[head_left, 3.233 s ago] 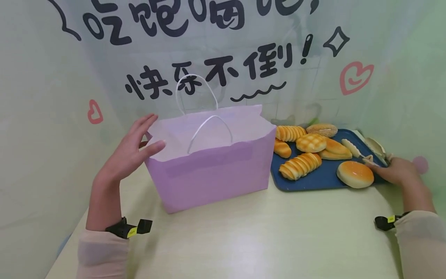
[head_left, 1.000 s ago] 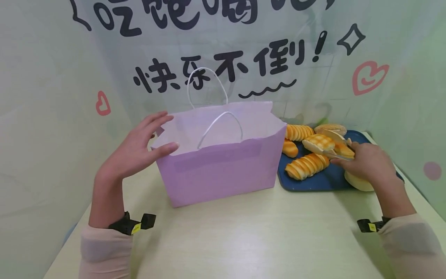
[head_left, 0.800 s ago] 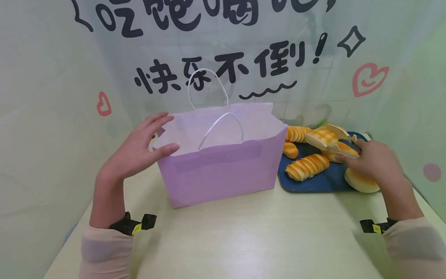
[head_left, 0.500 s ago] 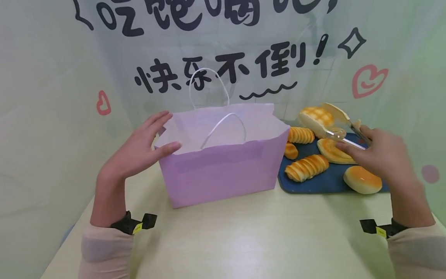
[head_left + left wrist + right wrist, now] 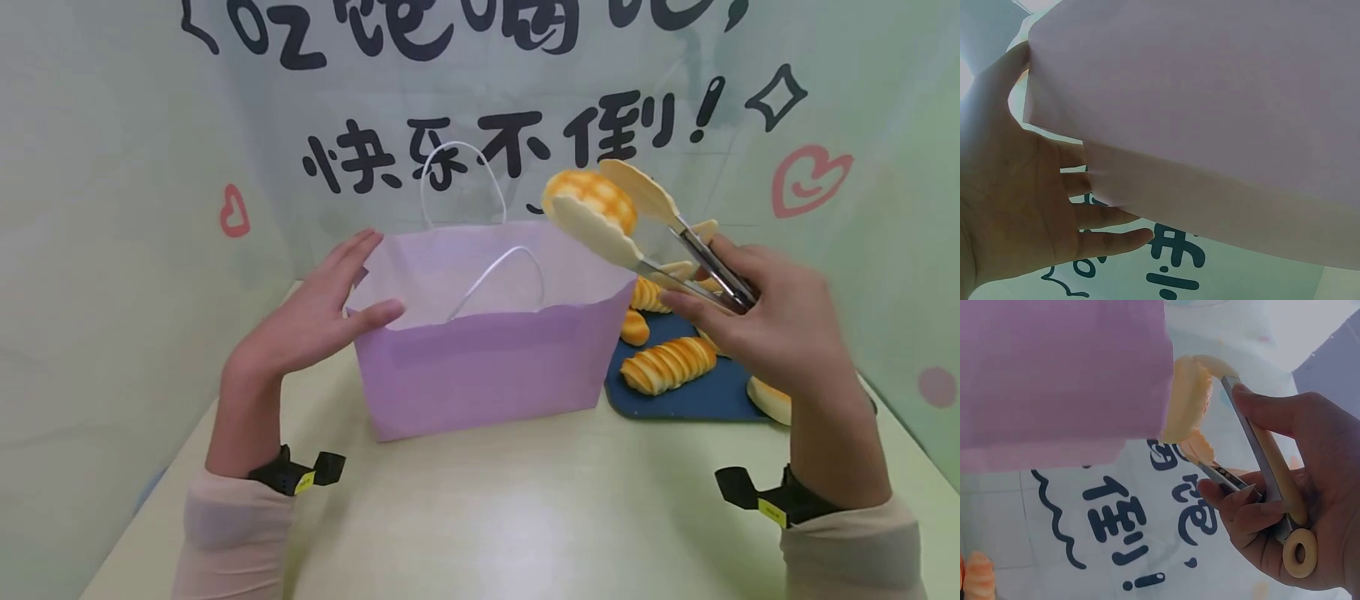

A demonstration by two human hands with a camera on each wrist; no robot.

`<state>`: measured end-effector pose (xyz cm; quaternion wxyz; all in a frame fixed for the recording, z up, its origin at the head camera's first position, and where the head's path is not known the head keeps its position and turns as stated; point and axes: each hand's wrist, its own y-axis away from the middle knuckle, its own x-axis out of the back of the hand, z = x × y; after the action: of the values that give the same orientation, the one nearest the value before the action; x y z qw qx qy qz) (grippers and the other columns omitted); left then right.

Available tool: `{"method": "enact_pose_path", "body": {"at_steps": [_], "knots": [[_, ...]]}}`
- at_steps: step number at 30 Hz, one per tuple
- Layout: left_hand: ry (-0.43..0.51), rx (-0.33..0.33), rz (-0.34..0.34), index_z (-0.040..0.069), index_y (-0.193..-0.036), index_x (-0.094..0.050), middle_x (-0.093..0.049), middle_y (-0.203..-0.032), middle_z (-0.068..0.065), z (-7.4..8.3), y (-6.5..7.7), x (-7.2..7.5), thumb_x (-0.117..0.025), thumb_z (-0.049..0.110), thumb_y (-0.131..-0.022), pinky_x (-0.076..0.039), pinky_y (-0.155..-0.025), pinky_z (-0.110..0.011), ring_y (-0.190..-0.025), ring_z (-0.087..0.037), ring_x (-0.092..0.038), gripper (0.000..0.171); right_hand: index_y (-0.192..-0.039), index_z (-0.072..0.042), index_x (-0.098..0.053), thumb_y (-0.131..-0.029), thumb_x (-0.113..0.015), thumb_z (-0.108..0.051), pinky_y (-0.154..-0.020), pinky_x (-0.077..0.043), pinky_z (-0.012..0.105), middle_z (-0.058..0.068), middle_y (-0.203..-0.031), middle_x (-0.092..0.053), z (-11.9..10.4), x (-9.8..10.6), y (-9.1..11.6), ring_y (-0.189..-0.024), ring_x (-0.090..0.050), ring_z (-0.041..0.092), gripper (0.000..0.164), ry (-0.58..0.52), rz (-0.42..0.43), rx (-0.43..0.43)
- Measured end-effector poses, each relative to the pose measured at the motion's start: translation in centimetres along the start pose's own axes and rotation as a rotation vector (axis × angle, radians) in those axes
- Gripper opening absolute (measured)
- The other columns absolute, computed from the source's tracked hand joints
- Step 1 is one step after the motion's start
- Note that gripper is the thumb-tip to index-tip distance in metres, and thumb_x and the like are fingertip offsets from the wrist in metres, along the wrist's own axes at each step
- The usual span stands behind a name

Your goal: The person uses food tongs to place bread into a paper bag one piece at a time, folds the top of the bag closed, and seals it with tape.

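Observation:
A lilac paper bag [image 5: 487, 375] with white handles stands upright, its mouth open. My left hand [image 5: 311, 317] rests at the bag's left side, with straight fingers at the back rim and the thumb over the front rim; the left wrist view shows those fingers [image 5: 1107, 215] stretched along the paper. My right hand [image 5: 780, 325] grips tongs [image 5: 708, 258] with metal arms and cream scalloped ends. Between those ends sits a bun with a crosshatched golden top [image 5: 596, 196], held above the bag's right rim. The right wrist view shows fingers and thumb curled round the tongs [image 5: 1257, 440].
To the bag's right lies a blue tray [image 5: 690, 408], partly hidden by my right hand. On it are a ridged bread roll [image 5: 670, 365], a round bun [image 5: 770, 402] and other breads. A printed sheet [image 5: 375, 108] hangs behind the table [image 5: 525, 517].
The right hand has taken tongs from the tray's right side and lifted the crosshatched bun with them, up and left to the bag. The left hand stays at the bag.

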<state>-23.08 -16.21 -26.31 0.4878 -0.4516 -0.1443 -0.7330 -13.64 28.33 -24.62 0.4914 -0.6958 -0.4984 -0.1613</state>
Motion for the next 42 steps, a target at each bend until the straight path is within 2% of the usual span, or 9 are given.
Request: {"method": "enact_pose_path", "body": {"at_steps": [4, 10, 16, 20, 27, 31, 35, 40, 42], "knots": [[0.002, -0.003, -0.004, 0.033, -0.158, -0.009, -0.006, -0.164, 0.008, -0.1, -0.1, -0.3, -0.058, 0.055, -0.093, -0.033, -0.110, -0.054, -0.138, -0.030, -0.040, 0.085, -0.136, -0.018, -0.062, -0.077, -0.085, -0.039, -0.048, -0.033, 0.023, 0.005, -0.077, -0.051, -1.4, -1.0, -0.1, -0.064, -0.042, 0.016, 0.066, -0.031, -0.042, 0.035], [0.002, 0.003, -0.006, 0.034, -0.158, -0.009, -0.005, -0.164, 0.009, -0.1, -0.1, -0.3, -0.057, 0.056, -0.093, -0.034, -0.109, -0.054, -0.139, -0.028, -0.040, 0.084, -0.145, -0.017, -0.052, -0.075, -0.081, -0.054, -0.049, -0.040, 0.025, 0.003, -0.092, -0.057, -2.1, -1.8, 0.0, -0.071, -0.045, 0.018, 0.084, 0.014, -0.112, 0.010], [-0.012, 0.000, -0.007, 0.034, -0.158, -0.009, -0.005, -0.164, 0.008, 0.1, -0.2, 0.0, -0.057, 0.057, -0.093, -0.033, -0.110, -0.054, -0.139, -0.029, -0.040, 0.084, -0.131, -0.013, -0.060, -0.077, -0.080, -0.052, -0.049, -0.036, 0.028, 0.006, -0.087, -0.050, -2.1, -1.3, 0.1, -0.075, -0.043, 0.021, 0.069, 0.022, -0.116, -0.031], [-0.020, -0.002, -0.008, 0.035, -0.158, -0.010, -0.005, -0.164, 0.009, 0.2, -0.3, 0.1, -0.057, 0.056, -0.093, -0.031, -0.110, -0.056, -0.139, -0.030, -0.039, 0.083, -0.134, -0.014, -0.059, -0.078, -0.081, -0.048, -0.050, -0.036, 0.028, 0.007, -0.090, -0.051, -1.6, -0.5, 0.2, -0.074, -0.042, 0.021, 0.070, 0.037, -0.101, -0.046], [-0.020, 0.007, -0.012, 0.037, -0.158, -0.011, -0.004, -0.163, 0.011, 0.0, -0.2, -0.1, -0.057, 0.056, -0.093, -0.032, -0.109, -0.057, -0.140, -0.029, -0.038, 0.082, -0.135, -0.016, -0.058, -0.078, -0.081, -0.048, -0.051, -0.034, 0.025, 0.008, -0.081, -0.050, -0.2, 0.7, 0.3, -0.070, -0.042, 0.020, 0.069, 0.081, -0.045, -0.041], [-0.016, 0.003, -0.012, 0.036, -0.158, -0.011, -0.004, -0.164, 0.010, 0.0, -0.2, -0.1, -0.057, 0.056, -0.094, -0.032, -0.109, -0.058, -0.140, -0.029, -0.037, 0.081, -0.132, -0.012, -0.058, -0.081, -0.077, -0.051, -0.052, -0.034, 0.027, 0.010, -0.085, -0.053, 1.0, 1.5, 0.5, -0.076, -0.042, 0.022, 0.067, 0.134, -0.050, -0.090], [-0.025, -0.003, -0.007, 0.035, -0.158, -0.014, -0.005, -0.164, 0.010, 0.1, -0.3, -0.1, -0.057, 0.056, -0.094, -0.031, -0.108, -0.059, -0.141, -0.029, -0.036, 0.081, -0.130, -0.007, -0.055, -0.083, -0.072, -0.057, -0.054, -0.035, 0.033, 0.013, -0.084, -0.052, 2.7, 2.3, 0.7, -0.079, -0.044, 0.028, 0.071, 0.209, -0.098, -0.153], [-0.020, -0.002, -0.015, 0.034, -0.158, -0.014, -0.004, -0.163, 0.010, 0.3, -0.2, -0.1, -0.057, 0.055, -0.094, -0.032, -0.108, -0.059, -0.140, -0.029, -0.037, 0.080, -0.137, 0.003, -0.048, -0.083, -0.068, -0.063, -0.053, -0.032, 0.037, 0.013, -0.072, -0.044, 5.7, 2.7, 0.8, -0.070, -0.044, 0.030, 0.088, 0.320, -0.208, -0.177], [-0.012, 0.000, -0.020, 0.034, -0.158, -0.014, -0.004, -0.163, 0.010, 0.3, -0.1, -0.1, -0.058, 0.054, -0.094, -0.033, -0.108, -0.058, -0.140, -0.029, -0.038, 0.080, -0.140, 0.009, -0.044, -0.083, -0.065, -0.065, -0.053, -0.036, 0.040, 0.016, -0.073, -0.048, 7.1, 2.6, 0.9, -0.070, -0.047, 0.032, 0.096, 0.349, -0.261, -0.195]]}}
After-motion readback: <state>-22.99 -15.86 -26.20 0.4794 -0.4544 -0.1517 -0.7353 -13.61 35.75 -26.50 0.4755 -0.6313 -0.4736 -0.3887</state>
